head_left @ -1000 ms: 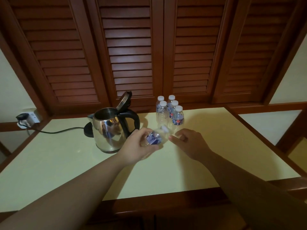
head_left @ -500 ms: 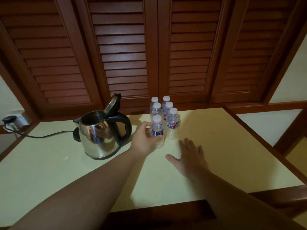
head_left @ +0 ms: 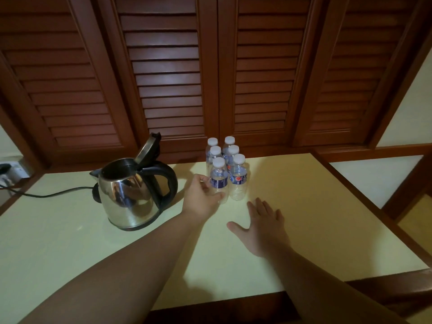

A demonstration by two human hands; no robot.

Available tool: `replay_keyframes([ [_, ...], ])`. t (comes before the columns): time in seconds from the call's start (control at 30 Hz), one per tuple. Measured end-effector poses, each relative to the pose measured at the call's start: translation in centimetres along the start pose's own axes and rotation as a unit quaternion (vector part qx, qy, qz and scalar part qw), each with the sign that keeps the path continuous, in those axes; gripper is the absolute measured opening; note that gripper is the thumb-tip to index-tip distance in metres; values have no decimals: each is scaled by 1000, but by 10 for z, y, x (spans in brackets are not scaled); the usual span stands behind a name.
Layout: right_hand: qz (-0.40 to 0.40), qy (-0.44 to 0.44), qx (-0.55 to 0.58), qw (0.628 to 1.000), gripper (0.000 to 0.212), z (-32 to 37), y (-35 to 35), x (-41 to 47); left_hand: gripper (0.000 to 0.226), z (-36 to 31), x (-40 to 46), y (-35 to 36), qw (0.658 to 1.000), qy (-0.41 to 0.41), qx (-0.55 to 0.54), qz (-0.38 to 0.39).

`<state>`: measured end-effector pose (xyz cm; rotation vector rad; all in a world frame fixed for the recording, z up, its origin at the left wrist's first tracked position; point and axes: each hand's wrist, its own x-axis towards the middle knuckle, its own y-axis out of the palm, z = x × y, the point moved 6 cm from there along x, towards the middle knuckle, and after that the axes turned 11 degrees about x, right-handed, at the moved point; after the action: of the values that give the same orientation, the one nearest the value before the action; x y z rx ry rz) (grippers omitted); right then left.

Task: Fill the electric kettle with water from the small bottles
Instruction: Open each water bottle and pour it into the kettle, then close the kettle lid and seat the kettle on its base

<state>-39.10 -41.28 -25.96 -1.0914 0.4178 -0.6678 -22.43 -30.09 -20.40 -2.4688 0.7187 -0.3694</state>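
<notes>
The steel electric kettle (head_left: 131, 192) stands at the left of the pale table (head_left: 315, 206) with its lid tipped open and its black handle facing right. Several small capped water bottles (head_left: 238, 176) stand in a tight cluster right of the kettle. My left hand (head_left: 201, 202) grips the lower part of the front-left bottle (head_left: 219, 177), which stands upright with its white cap on. My right hand (head_left: 263, 226) lies flat on the table just in front of the cluster, fingers spread and holding nothing.
A black power cord (head_left: 53, 195) runs left from the kettle to a wall socket (head_left: 14, 170). Dark louvered wooden doors (head_left: 168, 78) rise right behind the table. A wooden rim (head_left: 364, 197) frames the table's right and near edges.
One second ago both hands held a tilted bottle. The bottle now stands upright at the front of the cluster, my right hand has let go and lies flat on the table.
</notes>
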Motion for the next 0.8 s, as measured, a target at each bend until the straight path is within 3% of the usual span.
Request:
replay_keyframes([
  [0.13, -5, -1, 1, 1000, 104, 2, -1, -1, 48, 12, -14, -7, 1000, 16, 24, 6],
  [0.23, -1, -1, 9, 1000, 101, 4, -2, -2, 39, 25, -30, -23, 993, 64, 102, 9],
  [0.47, -55, -62, -14, 996, 81, 27, -18, -18, 30, 70, -74, -81, 944, 183, 270, 54],
  [0.6, -28, -88, 100, 991, 54, 76, -12, -29, 17, 98, -92, -129, 966, 124, 227, 4],
  [0.67, -9, -119, 144, 982, 48, 115, -10, -35, 28, 111, -96, -157, 983, 64, 164, -52],
  [0.8, -71, -172, 228, 956, 36, 186, -22, -37, 38, 129, -89, -201, 991, -1, 66, -116],
])
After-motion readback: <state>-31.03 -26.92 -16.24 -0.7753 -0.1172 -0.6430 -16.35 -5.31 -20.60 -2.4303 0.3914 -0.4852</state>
